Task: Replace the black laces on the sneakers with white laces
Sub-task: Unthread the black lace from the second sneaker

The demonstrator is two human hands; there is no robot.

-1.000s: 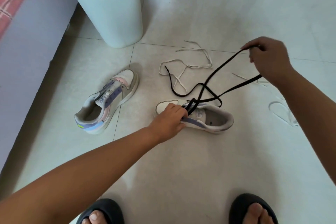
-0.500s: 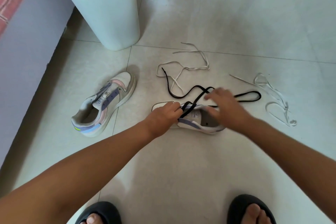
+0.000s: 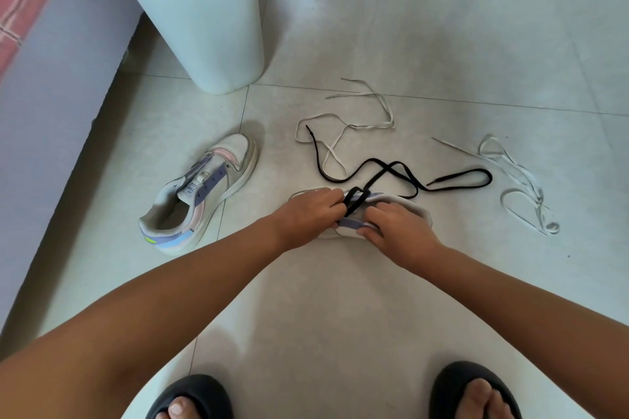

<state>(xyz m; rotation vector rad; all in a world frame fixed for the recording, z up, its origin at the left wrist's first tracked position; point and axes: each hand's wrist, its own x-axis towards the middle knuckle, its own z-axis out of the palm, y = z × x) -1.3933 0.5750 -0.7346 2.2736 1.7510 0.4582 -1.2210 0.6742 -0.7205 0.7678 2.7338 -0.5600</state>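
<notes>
On the floor (image 3: 340, 299) directly ahead of my feet lies the sneaker (image 3: 405, 206) under work, on its side, mostly covered by my hands. The black lace (image 3: 401, 171) remains threaded through its lower eyelets; the free lengths run away from the shoe, one curving toward the far left and ending near a white lace, the other looping to the right. My left hand (image 3: 311, 211) has its fingers curled onto the black lace at the eyelets and pinches it. My right hand (image 3: 398, 231) grips the sneaker's purple eyelet strip, thumb below, fingers curled over the top.

Left of this shoe, apart from it, the second sneaker (image 3: 200, 190) stands upright, toe pointing away, with no lace in its eyelets. One white lace (image 3: 347, 126) lies loose beyond the worked shoe, crossed by the black lace's end. A second white lace (image 3: 517, 180) lies tangled to the right, well apart from both shoes.

A white bin (image 3: 200, 31) with a blue liner stands at the far left of the floor. My black sandals (image 3: 190, 398) show at the near edge.
</notes>
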